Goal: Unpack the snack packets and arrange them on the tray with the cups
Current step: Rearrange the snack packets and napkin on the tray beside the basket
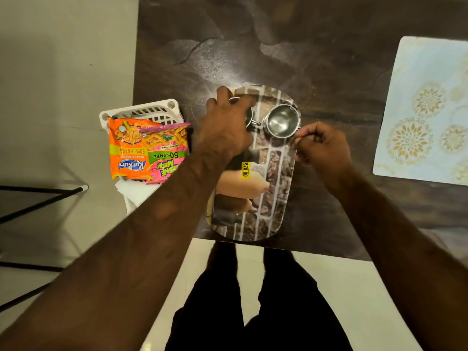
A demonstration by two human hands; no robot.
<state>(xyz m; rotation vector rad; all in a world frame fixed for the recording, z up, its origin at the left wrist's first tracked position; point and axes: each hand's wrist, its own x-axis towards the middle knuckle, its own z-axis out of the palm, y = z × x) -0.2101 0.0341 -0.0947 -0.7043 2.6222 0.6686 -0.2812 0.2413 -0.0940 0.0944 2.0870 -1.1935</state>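
Observation:
A printed tray (276, 188) lies on the dark table, its near end over the table edge. Two steel cups stand at its far end. My left hand (225, 125) covers and grips the left cup (249, 117), most of it hidden. My right hand (321, 145) pinches the handle of the right cup (281, 122), which is empty and upright. An orange snack packet (128, 150) and a pink snack packet (168, 153) lie in a white basket (141, 110) left of the tray.
A pale patterned placemat (425, 110) lies at the right on the dark table (316, 59). Black metal legs (38, 198) stand on the floor at the left. My own legs (253, 300) are below the table's near edge.

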